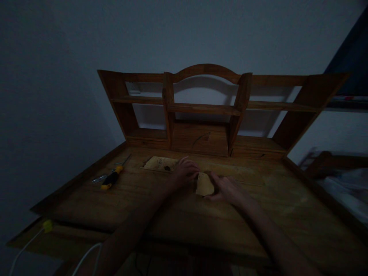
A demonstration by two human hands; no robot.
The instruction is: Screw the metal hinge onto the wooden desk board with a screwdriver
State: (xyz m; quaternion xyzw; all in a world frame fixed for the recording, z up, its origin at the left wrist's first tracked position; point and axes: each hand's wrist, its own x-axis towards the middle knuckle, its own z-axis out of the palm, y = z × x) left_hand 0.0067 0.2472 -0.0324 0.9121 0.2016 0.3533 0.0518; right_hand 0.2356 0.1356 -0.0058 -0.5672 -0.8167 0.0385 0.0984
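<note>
Where the right hand [225, 189] grips a pale piece [204, 185], shadow blurs detail.

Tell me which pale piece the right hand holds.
The small pale piece with the rounded edge, between the hands, gripped by the right hand. The longer pale piece lies on the desk, partly behind the left hand.

Bare left hand [186, 170], fingers curled, forearm slanting inward; bare right hand [227, 188], thumb and fingers spread apart, forearm angled inward.
</note>
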